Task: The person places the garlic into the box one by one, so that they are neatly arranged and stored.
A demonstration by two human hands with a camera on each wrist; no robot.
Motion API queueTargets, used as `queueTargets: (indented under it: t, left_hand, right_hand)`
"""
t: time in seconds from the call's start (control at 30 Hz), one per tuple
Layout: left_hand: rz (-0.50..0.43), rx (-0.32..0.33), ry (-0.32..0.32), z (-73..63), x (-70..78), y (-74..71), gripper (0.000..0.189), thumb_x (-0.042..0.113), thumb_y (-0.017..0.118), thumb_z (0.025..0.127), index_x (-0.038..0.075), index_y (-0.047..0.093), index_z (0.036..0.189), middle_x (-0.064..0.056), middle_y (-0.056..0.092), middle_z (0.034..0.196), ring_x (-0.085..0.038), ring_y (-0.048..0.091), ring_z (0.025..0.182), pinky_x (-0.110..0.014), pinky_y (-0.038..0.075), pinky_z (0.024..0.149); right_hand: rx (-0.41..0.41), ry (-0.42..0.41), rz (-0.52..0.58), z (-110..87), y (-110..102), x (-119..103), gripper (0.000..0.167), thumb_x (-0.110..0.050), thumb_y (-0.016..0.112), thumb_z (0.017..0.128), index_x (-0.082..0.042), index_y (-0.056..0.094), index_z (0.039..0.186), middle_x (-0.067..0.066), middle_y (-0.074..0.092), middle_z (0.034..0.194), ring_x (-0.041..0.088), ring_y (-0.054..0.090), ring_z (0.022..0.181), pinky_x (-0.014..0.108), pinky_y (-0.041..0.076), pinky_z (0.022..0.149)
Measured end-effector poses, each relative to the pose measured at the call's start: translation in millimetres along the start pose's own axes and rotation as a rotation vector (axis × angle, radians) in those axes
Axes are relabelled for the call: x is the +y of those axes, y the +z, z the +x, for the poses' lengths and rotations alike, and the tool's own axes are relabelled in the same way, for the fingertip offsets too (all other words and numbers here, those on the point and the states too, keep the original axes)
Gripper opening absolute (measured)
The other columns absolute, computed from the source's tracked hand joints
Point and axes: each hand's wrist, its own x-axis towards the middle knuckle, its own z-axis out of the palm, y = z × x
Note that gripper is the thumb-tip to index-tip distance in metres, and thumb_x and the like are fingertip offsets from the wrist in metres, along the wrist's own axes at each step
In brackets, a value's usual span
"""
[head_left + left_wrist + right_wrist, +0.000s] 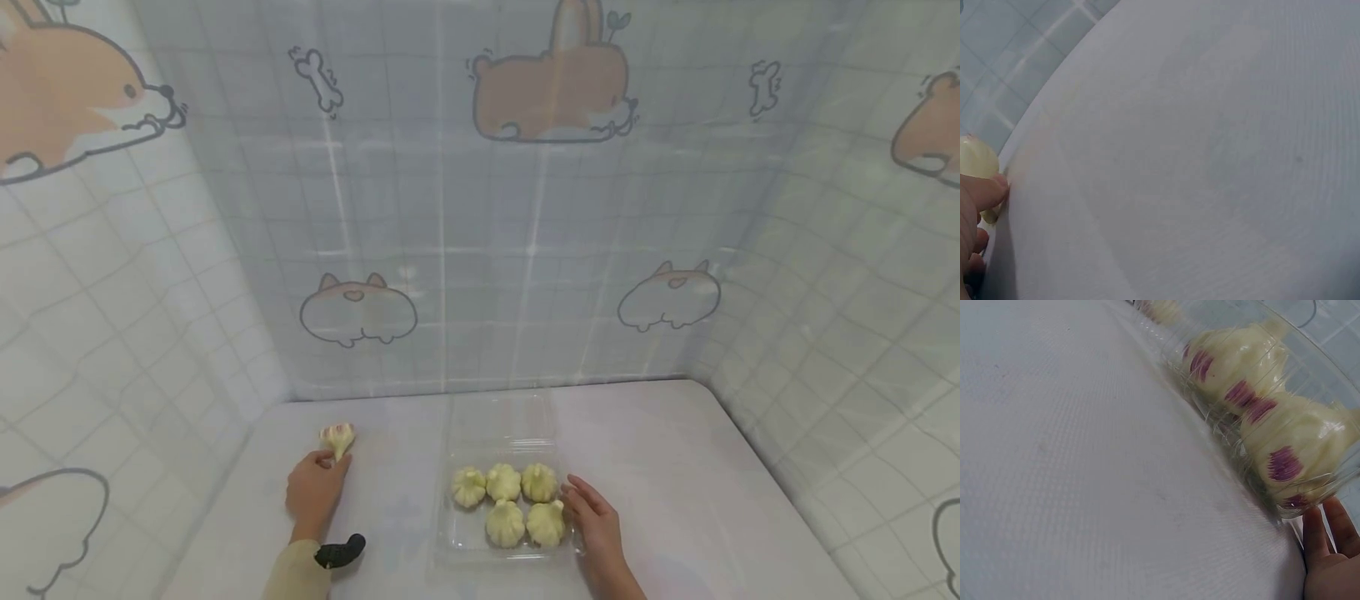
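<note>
At the left of the table my left hand (pixel 315 490) pinches a garlic bulb (pixel 337 435) by its stem, the purple-streaked base pointing away from me. The left wrist view catches only the thumb, some fingertips and part of that pale bulb (pixel 977 157) at its left edge. A clear plastic box (pixel 467 540) with its lid folded back holds several more garlic bulbs (pixel 505 523) in two rows, with a gap at the front left. Against the right side of the box, my right hand (pixel 597 527) has its fingers extended. In the right wrist view, fingertips (pixel 1315 528) meet the box's corner.
The white table (pixel 660 467) has a rounded far right corner. Tiled-pattern sheets (pixel 495 208) with cartoon dogs hang behind it and at both sides. A black strap (pixel 341 552) circles my left wrist. The transparent lid (pixel 501 417) lies toward the back edge.
</note>
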Motion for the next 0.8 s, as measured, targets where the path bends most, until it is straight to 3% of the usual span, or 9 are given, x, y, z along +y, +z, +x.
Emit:
queueTargets:
  t: [0.3,0.6,0.8]
  left_hand:
    - [-0.016,0.073,-0.029,-1.2,1.7,6.7,0.033,0.033,0.071,0.086,0.004,0.07,0.101,-0.01,0.069,0.085,-0.03,0.062,0.072,-0.041,0.042,0.055]
    - [-0.052,0.053,-0.041,0.8,6.7,-0.5,0.028,0.025,0.065,0.09,0.003,0.07,0.105,-0.012,0.068,0.09,-0.028,0.061,0.076,-0.039,0.042,0.058]
    - [-0.11,0.1,0.0,-3.6,14.4,-11.6,0.026,0.025,0.066,0.091,0.004,0.071,0.104,-0.011,0.068,0.09,-0.028,0.061,0.077,-0.036,0.042,0.058]
  right_hand:
    - [-0.003,-0.003,0.007,-0.5,-0.2,-1.9,0.043,-0.025,0.059,0.098,-0.003,0.054,0.134,0.016,0.06,0.127,0.019,0.061,0.107,0.029,0.051,0.087]
    - [-0.001,-0.011,-0.001,0.3,0.0,-1.8,0.041,-0.023,0.058,0.099,-0.002,0.055,0.134,0.018,0.059,0.128,0.022,0.06,0.109,0.028,0.051,0.086]
    - [-0.007,-0.004,0.005,0.4,-0.9,-1.4,0.042,-0.024,0.059,0.099,-0.002,0.054,0.134,0.018,0.058,0.129,0.024,0.059,0.112,0.028,0.051,0.087]
